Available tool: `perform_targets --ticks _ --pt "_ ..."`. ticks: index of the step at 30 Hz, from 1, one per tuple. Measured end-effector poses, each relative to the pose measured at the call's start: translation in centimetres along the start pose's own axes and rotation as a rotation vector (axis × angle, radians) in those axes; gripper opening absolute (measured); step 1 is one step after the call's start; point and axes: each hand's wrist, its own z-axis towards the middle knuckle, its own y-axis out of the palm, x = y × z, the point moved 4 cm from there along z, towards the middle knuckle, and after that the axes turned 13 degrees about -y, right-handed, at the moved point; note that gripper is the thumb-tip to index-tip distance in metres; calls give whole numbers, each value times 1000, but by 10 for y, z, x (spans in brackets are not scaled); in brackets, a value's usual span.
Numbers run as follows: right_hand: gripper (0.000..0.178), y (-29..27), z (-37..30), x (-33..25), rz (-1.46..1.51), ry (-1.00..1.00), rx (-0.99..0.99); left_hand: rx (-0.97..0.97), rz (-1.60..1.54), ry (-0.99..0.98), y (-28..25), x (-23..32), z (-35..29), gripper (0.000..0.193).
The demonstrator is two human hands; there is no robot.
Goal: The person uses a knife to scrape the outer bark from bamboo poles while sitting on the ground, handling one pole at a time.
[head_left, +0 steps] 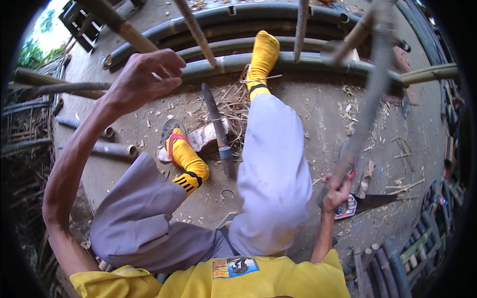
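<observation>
My left hand (149,74) is raised at the upper left, fingers curled and thumb apart, with nothing seen between them. Just behind it stands a slanting bamboo pole (131,36); whether they touch I cannot tell. Lower right, my right hand (338,194) is closed round the lower part of a long grey-brown pole (365,116), which rises to the upper right and is blurred. A hand saw (375,201) with a dark blade lies beside that hand. Between my legs, a long dark pointed tool (213,111) leans across a pale block (201,138).
My right foot (263,52) in a yellow sock rests against a thick horizontal bamboo pole (218,66). My left foot (184,151) wears a sandal. Shavings (350,107) litter the ground. Cut bamboo pieces (112,148) lie at left; more bamboo lengths (385,270) are piled lower right.
</observation>
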Motion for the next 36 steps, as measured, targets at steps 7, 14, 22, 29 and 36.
perform_targets --ticks 7,14,22,29,36 --pt "23 -28 149 -206 -10 -433 -77 256 -381 241 -61 34 -68 30" --pt "11 205 79 -260 803 -114 -640 238 -933 263 -114 17 -135 42" --pt "52 307 -35 -133 493 -115 -661 454 -1378 425 -68 -70 -128 25" --pt "48 259 -154 31 -595 32 -788 845 -1461 285 17 -105 -122 15" --pt "41 256 -120 5 -230 517 -762 991 -1306 271 11 -80 -132 25"
